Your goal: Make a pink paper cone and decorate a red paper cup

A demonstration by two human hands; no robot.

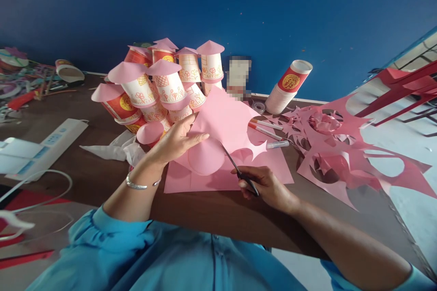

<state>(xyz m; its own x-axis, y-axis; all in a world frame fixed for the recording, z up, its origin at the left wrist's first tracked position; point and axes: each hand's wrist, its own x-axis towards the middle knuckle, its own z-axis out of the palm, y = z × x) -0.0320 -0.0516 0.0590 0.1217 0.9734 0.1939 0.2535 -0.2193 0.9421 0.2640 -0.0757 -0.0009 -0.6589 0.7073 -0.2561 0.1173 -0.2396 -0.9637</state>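
My right hand (262, 184) is closed around the black handles of a pair of scissors (232, 160). Their blades point up and left, meeting the edge of a pink paper sheet (225, 116) beside a round outlined part (206, 158). My left hand (180, 138) grips the sheet at its left edge, thumb on top and the other fingers partly behind the paper. Curved cut-outs mark the sheet's lower right side. Under it, more pink paper (273, 170) lies flat on the brown table (191, 211).
Paper cups with pink cone tops (167, 84) stand behind my left hand. A leaning cup stack (283, 88), several markers (268, 132) and pink paper scraps (341, 145) lie right. Left are a crumpled white tissue (119, 148) and a power strip (56, 143). A blue wall (239, 18) rises behind.
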